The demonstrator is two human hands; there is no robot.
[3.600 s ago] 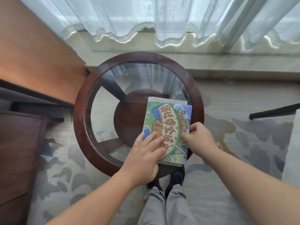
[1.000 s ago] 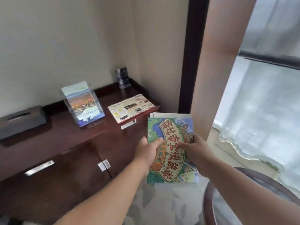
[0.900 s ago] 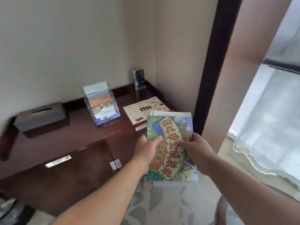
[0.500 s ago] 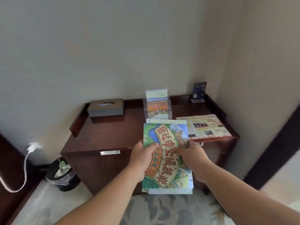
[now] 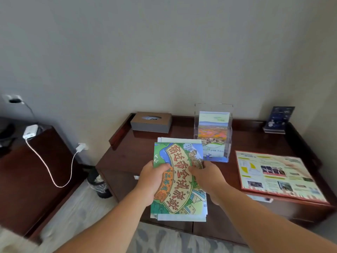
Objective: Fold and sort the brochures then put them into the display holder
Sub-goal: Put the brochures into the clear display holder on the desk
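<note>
I hold a stack of folded brochures (image 5: 179, 181) in both hands above the front of a dark wooden cabinet (image 5: 127, 154). The top brochure is a green and cream cartoon map with red characters. My left hand (image 5: 152, 179) grips the stack's left edge and my right hand (image 5: 207, 178) grips its right edge. A clear acrylic display holder (image 5: 213, 132) stands on the cabinet just behind and to the right of the stack. It holds a brochure with an orange landscape picture.
A grey tissue box (image 5: 151, 122) sits at the cabinet's back left. A red-bordered menu board (image 5: 277, 175) lies flat at the right, and a small dark sign stand (image 5: 279, 118) is at the back right. A white charger cable (image 5: 52, 172) and a bin (image 5: 98, 183) are on the left.
I lifted the stack off the round glass table and turned left towards the cabinet. The cabinet and holder have come closer and now sit in front of me. Both hands keep their grip.
</note>
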